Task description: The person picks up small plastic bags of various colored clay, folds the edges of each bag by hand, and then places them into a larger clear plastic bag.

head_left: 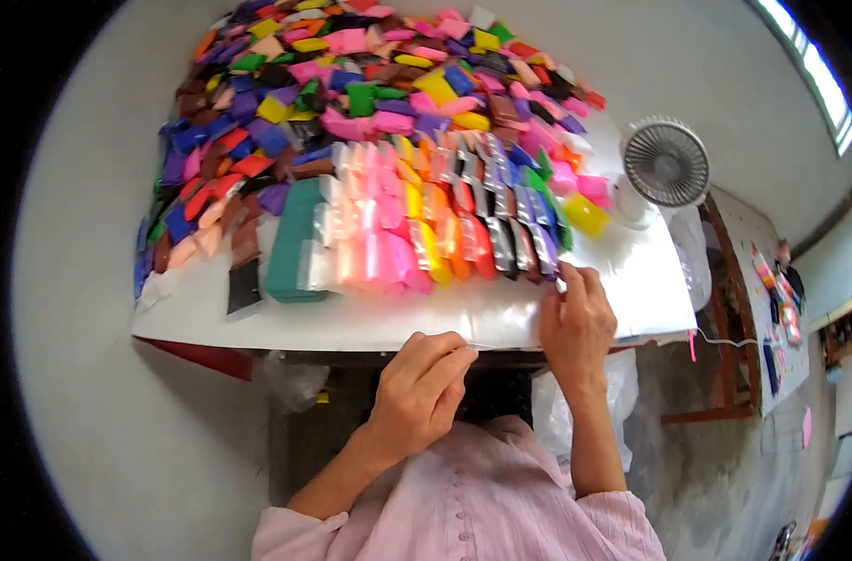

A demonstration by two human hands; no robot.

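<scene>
Rows of small coloured packets in clear wrappers (pixel 388 215) overlap on the white tabletop (pixel 501 313), running from pale peach through pink, yellow, orange, red and black to purple, blue and green. My right hand (pixel 578 323) is at the near right end of these rows, its fingers bent together beside the purple and green packets. Whatever lies between its fingertips is hidden. Over the table's front edge, my left hand (pixel 424 393) is closed with fingers curled. A thin pale edge shows at its fingertips, too small to name.
A large heap of mixed coloured packets (pixel 351 93) covers the back and left of the table. A teal block (pixel 295 243) stands left of the rows, near a black packet (pixel 244 288). A small white fan (pixel 667 164) is at the right. Plastic bags (pixel 622 402) hang below.
</scene>
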